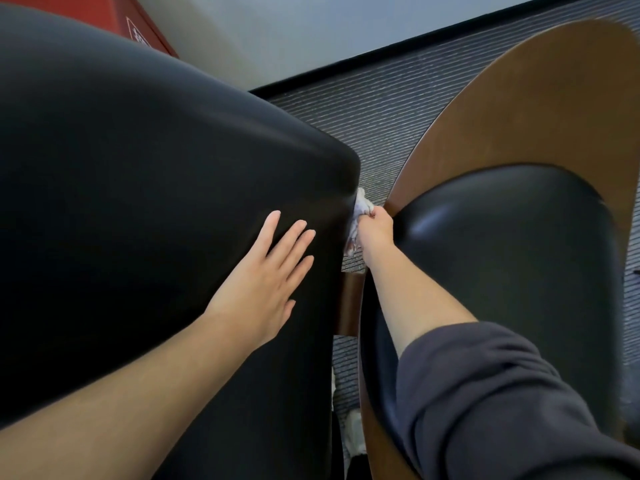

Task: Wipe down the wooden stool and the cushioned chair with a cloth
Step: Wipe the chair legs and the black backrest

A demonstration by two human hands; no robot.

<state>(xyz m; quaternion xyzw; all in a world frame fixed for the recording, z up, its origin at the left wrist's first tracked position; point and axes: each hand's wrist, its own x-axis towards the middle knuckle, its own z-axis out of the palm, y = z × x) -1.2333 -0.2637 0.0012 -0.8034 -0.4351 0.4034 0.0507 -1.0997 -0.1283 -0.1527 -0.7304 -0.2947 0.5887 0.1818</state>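
A dark sleeve (485, 393), pushed up the right forearm, fills the lower right corner of the head view. Beyond it the right hand (375, 230) reaches into the gap between two seats, its grip closed tight round a bunched pale cloth (358, 211). The cloth is pressed against the side edge of the black cushioned chair (138, 168), just under its rounded corner. The left hand (266, 271) lies flat on that same black padding near the edge, its grip wide, with straight, slightly spread fingers holding nothing. To the right stands a second seat (519, 109) with a curved wooden shell and a glossy black pad (the right wrist passes just beside its front edge). Grey ribbed carpet (363, 109) shows between the seats. A red box (138, 22) stands against the pale wall (277, 29) beyond.
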